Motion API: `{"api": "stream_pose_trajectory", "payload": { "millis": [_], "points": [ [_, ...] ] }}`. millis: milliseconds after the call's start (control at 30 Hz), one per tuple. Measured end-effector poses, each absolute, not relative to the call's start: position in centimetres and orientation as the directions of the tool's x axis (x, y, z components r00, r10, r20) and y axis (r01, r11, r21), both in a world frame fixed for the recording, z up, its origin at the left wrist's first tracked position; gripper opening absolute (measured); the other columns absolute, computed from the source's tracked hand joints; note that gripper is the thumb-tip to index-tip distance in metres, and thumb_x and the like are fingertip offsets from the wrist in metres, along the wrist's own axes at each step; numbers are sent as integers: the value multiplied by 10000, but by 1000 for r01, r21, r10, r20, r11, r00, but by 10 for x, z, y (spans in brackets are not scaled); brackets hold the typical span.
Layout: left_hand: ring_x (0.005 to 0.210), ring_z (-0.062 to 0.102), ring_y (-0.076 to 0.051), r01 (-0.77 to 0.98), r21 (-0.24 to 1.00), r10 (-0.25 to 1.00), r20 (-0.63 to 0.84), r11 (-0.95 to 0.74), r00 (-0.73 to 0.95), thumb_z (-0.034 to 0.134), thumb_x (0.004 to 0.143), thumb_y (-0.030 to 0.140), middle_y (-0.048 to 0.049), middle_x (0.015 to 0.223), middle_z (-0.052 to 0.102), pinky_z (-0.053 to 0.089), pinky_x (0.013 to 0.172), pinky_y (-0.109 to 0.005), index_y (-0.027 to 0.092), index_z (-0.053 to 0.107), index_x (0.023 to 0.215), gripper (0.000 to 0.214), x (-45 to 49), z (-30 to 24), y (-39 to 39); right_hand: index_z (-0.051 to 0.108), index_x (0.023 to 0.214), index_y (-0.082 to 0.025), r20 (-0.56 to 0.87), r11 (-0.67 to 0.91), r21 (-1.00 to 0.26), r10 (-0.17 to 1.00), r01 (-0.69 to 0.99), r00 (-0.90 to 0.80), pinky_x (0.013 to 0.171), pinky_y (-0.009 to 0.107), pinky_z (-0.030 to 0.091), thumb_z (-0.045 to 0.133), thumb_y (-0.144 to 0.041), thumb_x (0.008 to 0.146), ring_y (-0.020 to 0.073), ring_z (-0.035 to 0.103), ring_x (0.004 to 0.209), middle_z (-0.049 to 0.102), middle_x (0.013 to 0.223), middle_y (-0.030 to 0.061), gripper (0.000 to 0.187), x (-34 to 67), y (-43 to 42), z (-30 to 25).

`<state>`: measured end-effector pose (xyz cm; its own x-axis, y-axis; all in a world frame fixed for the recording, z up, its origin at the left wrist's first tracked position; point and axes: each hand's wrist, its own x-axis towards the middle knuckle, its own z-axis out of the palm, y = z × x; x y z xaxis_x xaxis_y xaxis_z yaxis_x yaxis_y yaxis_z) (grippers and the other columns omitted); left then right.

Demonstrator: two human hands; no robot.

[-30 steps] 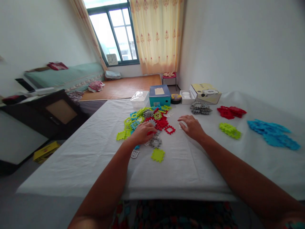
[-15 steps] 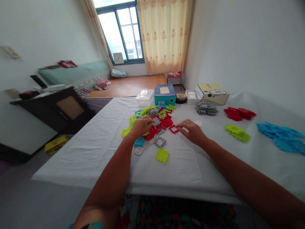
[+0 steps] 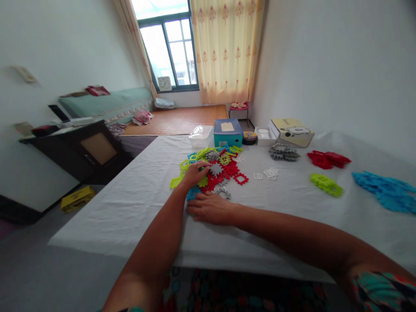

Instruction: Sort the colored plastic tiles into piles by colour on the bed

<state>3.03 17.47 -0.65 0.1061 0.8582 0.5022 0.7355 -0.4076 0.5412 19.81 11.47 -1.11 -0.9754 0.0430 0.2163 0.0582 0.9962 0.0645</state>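
A mixed heap of flat plastic puzzle pieces (image 3: 218, 167) in red, green, blue and grey lies on the white-covered table (image 3: 136, 203). My left hand (image 3: 195, 172) rests on the heap's left side with fingers curled over green and blue pieces. My right hand (image 3: 211, 209) reaches across to the near edge of the heap, palm down with fingers flat over where a green piece and a small white piece lay; both are hidden under it. Small white pieces (image 3: 268, 173) lie to the right of the heap.
Sorted piles sit to the right: grey (image 3: 283, 152), red (image 3: 328, 159), green (image 3: 326, 184) and blue (image 3: 386, 190). At the table's far end stand a clear tub (image 3: 201, 135), a blue box (image 3: 228, 132) and a cartoon-printed box (image 3: 294, 131). A dark cabinet (image 3: 87, 149) stands left.
My right hand has swept left and toward me, from beside the red pieces to the near side of the heap, covering the green piece. My left hand moved slightly further into the heap.
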Motion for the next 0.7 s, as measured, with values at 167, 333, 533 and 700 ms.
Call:
{"api": "stream_pose_trajectory", "payload": {
  "millis": [167, 333, 533, 700],
  "points": [
    [957, 672, -186, 728, 553, 854, 513, -405, 86, 533, 876, 282, -22, 965, 747, 512, 925, -337, 219, 734, 919, 215, 32, -8, 176, 618, 956, -192, 204, 979, 202, -27, 16, -979, 776, 338, 440, 432, -224, 982, 209, 526, 905, 662, 967, 50, 190, 190, 114, -13],
    [971, 663, -183, 749, 545, 825, 565, -378, 5, 533, 884, 284, -24, 974, 742, 510, 930, -340, 225, 728, 955, 216, 31, -9, 178, 603, 971, -152, 227, 978, 179, 61, 103, -972, 748, 328, 450, 472, -168, 958, 192, 571, 842, 650, 875, 79, 132, 199, 127, -12],
    [981, 655, -174, 772, 537, 781, 618, -341, -85, 518, 902, 298, -32, 1004, 726, 511, 927, -340, 219, 715, 996, 233, 23, -12, 181, 634, 912, -153, 212, 989, 134, 40, 70, -976, 852, 324, 449, 525, -244, 944, 188, 586, 874, 666, 899, 68, 145, 211, 137, -17],
    [1001, 645, -189, 824, 453, 790, 613, -341, -11, 525, 898, 278, -44, 1009, 723, 503, 941, -361, 226, 718, 992, 221, 25, -18, 181, 627, 917, -165, 248, 982, 145, 81, 120, -965, 807, 301, 451, 485, -187, 947, 177, 582, 838, 675, 899, 56, 147, 212, 126, -16]
  ]
}}
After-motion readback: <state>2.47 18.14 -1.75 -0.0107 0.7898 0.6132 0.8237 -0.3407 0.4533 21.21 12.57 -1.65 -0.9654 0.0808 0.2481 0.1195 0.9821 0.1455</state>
